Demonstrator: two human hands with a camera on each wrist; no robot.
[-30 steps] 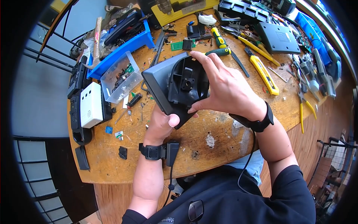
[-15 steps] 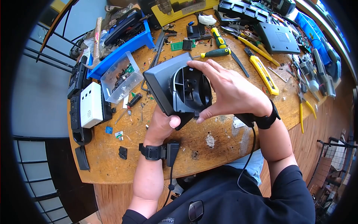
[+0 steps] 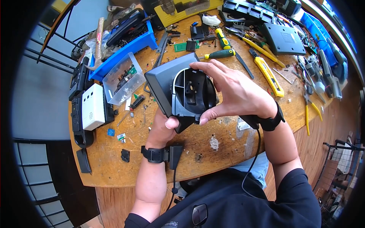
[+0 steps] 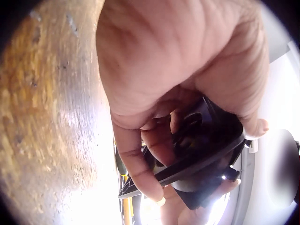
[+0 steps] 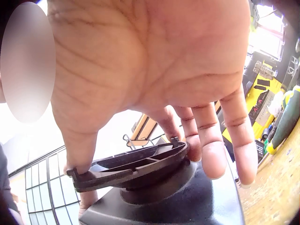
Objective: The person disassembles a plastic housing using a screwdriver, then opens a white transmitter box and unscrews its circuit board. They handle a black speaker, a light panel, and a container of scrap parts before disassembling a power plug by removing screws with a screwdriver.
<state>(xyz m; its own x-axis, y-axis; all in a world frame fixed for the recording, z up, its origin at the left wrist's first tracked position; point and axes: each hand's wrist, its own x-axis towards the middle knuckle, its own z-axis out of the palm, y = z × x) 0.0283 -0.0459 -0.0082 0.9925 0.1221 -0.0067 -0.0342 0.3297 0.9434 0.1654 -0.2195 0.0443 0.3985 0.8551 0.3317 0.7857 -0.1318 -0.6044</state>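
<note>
Both grip: my left hand (image 3: 159,129) a boxy black plastic housing (image 3: 162,76), right hand (image 3: 241,93) its round black rim (image 3: 177,104), which squeezing could crack.

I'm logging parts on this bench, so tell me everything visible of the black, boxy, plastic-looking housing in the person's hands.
The black, boxy, plastic-looking housing has smooth sides and carries a round, black, ribbed part with an open hollow and small rim tabs. It is tilted above the worn, brown wooden table. The left hand grips the body, thumb at the near edge; the right hand spans the ribbed part's rim.
</note>
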